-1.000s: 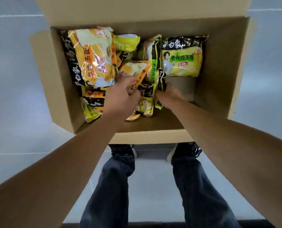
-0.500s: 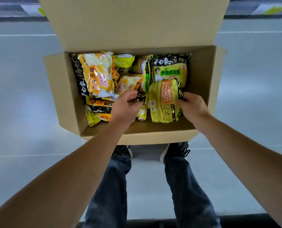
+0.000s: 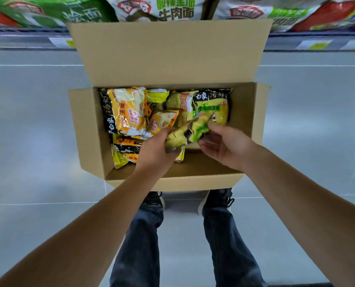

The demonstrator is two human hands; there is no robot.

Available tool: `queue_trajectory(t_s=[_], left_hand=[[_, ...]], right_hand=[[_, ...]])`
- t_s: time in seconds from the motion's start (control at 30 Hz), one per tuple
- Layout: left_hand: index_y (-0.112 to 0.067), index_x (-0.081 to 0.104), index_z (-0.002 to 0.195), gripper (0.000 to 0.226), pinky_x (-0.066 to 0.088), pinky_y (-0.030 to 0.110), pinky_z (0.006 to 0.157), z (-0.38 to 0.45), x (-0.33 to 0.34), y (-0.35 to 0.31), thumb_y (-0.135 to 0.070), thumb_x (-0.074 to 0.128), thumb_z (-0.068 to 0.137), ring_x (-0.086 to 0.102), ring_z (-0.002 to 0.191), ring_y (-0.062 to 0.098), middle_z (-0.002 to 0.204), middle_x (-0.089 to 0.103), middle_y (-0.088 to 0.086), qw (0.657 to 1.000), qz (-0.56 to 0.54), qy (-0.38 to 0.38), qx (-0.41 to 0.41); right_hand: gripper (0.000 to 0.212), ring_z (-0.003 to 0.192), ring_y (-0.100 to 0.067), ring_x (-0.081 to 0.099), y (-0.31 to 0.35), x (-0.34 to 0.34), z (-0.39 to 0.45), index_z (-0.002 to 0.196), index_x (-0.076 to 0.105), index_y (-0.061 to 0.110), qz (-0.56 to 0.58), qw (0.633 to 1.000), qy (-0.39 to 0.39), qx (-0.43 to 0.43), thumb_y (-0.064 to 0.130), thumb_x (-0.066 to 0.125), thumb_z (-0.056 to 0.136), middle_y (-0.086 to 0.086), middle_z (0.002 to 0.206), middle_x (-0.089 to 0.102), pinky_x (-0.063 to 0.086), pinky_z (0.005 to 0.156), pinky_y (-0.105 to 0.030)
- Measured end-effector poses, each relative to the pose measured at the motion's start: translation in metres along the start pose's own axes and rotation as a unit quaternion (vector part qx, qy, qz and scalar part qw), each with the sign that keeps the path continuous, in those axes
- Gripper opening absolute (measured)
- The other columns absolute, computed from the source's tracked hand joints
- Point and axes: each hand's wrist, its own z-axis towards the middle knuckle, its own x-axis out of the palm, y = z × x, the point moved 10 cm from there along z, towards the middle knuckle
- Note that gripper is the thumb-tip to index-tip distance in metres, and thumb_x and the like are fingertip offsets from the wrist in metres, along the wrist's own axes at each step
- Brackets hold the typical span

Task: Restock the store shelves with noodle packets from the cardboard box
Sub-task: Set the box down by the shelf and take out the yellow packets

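An open cardboard box [image 3: 89, 133] stands on the floor in front of my feet, holding several yellow and green noodle packets. A large orange-yellow packet [image 3: 127, 112] lies at its left, a green-yellow one [image 3: 216, 108] at its back right. My left hand [image 3: 156, 154] grips the lower end of a yellow-green packet [image 3: 185, 133], lifted and blurred above the box's middle. My right hand [image 3: 226, 148] holds the packet's upper right end with thumb and fingers, palm turned up.
The box's rear flap [image 3: 172, 54] stands up towards the shelf. Along the top runs a store shelf [image 3: 296, 41] with price tags and large noodle bags [image 3: 162, 9]. Grey tiled floor [image 3: 27, 141] surrounds the box. My shoes [image 3: 218, 199] touch its near wall.
Both hands have lifted a yellow-green packet from flat in the box and tilted it up. The view has tipped upward, bringing the shelf into sight.
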Motion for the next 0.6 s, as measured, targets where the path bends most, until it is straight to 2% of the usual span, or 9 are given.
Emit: queue_trajectory(t_s=[0.07,0.1,0.17,0.23,0.3,0.37,0.47,0.57,0.6], left_hand=[[-0.024,0.061,0.107,0.027,0.052,0.029,0.066,0.005,0.004,0.031,-0.030,0.073,0.083,0.064,0.081,0.013,0.094,0.068,-0.004,0.984,-0.140,0.028,-0.104],[-0.023,0.061,0.101,0.023,0.056,0.033,0.071,0.005,0.008,0.047,-0.028,0.073,0.083,0.066,0.086,0.015,0.098,0.069,-0.001,0.959,-0.230,0.041,-0.160],[-0.020,0.059,0.103,0.024,0.059,0.042,0.077,-0.001,0.024,0.076,-0.023,0.073,0.084,0.065,0.100,0.023,0.110,0.067,0.006,0.884,-0.381,0.061,-0.263],[-0.019,0.060,0.104,0.023,0.059,0.042,0.072,-0.003,0.034,0.096,-0.019,0.072,0.085,0.063,0.105,0.027,0.112,0.066,0.007,0.845,-0.436,0.063,-0.303],[-0.020,0.061,0.101,0.019,0.058,0.042,0.070,0.000,0.041,0.112,-0.016,0.071,0.085,0.063,0.104,0.027,0.111,0.066,0.007,0.827,-0.458,0.056,-0.321],[-0.018,0.063,0.097,0.016,0.058,0.044,0.075,0.006,0.045,0.121,-0.014,0.072,0.085,0.064,0.099,0.024,0.105,0.067,0.005,0.825,-0.460,0.044,-0.326],[-0.020,0.065,0.091,0.013,0.059,0.043,0.078,0.014,0.046,0.128,-0.018,0.074,0.083,0.066,0.092,0.020,0.095,0.070,-0.001,0.864,-0.404,0.015,-0.301],[-0.028,0.066,0.080,0.008,0.058,0.048,0.081,0.017,0.049,0.129,-0.024,0.073,0.083,0.068,0.086,0.016,0.077,0.072,-0.012,0.895,-0.361,-0.012,-0.261],[-0.031,0.067,0.077,0.010,0.057,0.051,0.082,0.016,0.050,0.130,-0.024,0.072,0.083,0.068,0.086,0.017,0.076,0.072,-0.014,0.899,-0.356,-0.014,-0.254]], right_hand=[[0.032,0.079,-0.023,0.068,0.001,0.006,0.011,0.112,0.064,0.004,-0.014,1.000,0.002,-0.011,0.032,0.059,0.096,-0.012,0.101,0.071,0.058,0.066,-0.032],[0.033,0.081,-0.023,0.068,0.001,0.006,0.021,0.114,0.064,0.005,-0.044,0.999,-0.015,-0.022,0.031,0.059,0.096,-0.012,0.106,0.070,0.059,0.068,-0.033],[0.028,0.088,-0.022,0.069,0.006,0.001,0.043,0.115,0.063,0.009,-0.138,0.986,-0.072,-0.053,0.028,0.061,0.094,-0.010,0.110,0.069,0.060,0.073,-0.032],[0.025,0.096,-0.023,0.068,0.014,-0.001,0.066,0.113,0.063,0.016,-0.259,0.954,-0.126,-0.087,0.029,0.063,0.092,-0.008,0.107,0.069,0.059,0.081,-0.036],[0.034,0.092,-0.019,0.063,0.021,0.004,0.088,0.125,0.057,0.019,-0.362,0.912,-0.153,-0.121,0.028,0.060,0.092,-0.004,0.110,0.063,0.057,0.078,-0.034],[0.039,0.087,-0.015,0.056,0.030,0.011,0.109,0.135,0.048,0.019,-0.438,0.872,-0.165,-0.144,0.023,0.053,0.096,-0.003,0.115,0.056,0.047,0.066,-0.028],[0.043,0.111,-0.027,0.054,0.039,0.019,0.148,0.138,0.043,0.010,-0.512,0.825,-0.188,-0.148,0.023,0.051,0.098,-0.012,0.130,0.054,0.041,0.077,-0.030],[0.057,0.120,-0.033,0.054,0.039,0.029,0.177,0.137,0.041,0.006,-0.488,0.839,-0.206,-0.126,0.039,0.057,0.094,-0.015,0.135,0.054,0.047,0.090,-0.036],[0.057,0.122,-0.033,0.054,0.039,0.032,0.183,0.137,0.042,0.004,-0.496,0.832,-0.213,-0.129,0.037,0.058,0.094,-0.016,0.136,0.054,0.047,0.093,-0.037]])
